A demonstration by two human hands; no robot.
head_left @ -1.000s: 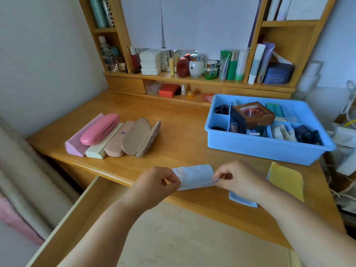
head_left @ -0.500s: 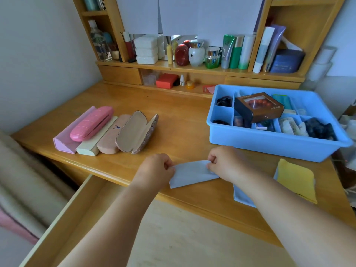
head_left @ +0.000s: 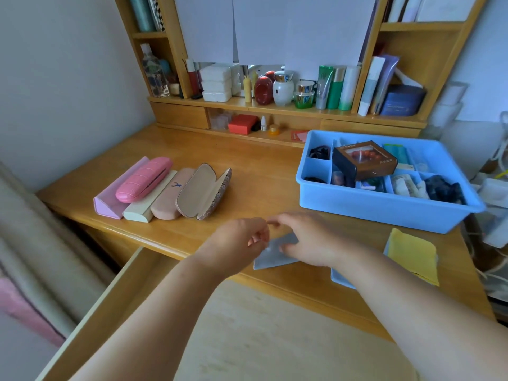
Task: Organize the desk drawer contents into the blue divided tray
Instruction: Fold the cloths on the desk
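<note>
Since a moment ago, you have brought the pale blue cloth down from the air onto the desk and folded it smaller; your two hands, which were apart at its ends, have closed in until they nearly meet above it. Your right hand now lies over the cloth's right part with fingers bent down onto it, seemingly pressing the fold flat, though whether any finger is hooked under an edge cannot be told. Your left hand hovers at the cloth's left edge with fingers loosely curled; it looks as if it has let go, but the blur at the fingertips makes that uncertain. The cloth sits near the desk's front edge, just above the open drawer, and the blue divided tray stands apart from it, farther back and to your right, already holding a brown box and dark items in several compartments. A yellow cloth lies just beside your right forearm over another pale sheet. From here, your main risk is that the fold springs open as you lift it, since soft fabric will not hold a crease. A sweep of your right forearm could also drag the yellow cloth off the edge. Choose a compartment with room, or the cloth will sit proud of the dividers.
</note>
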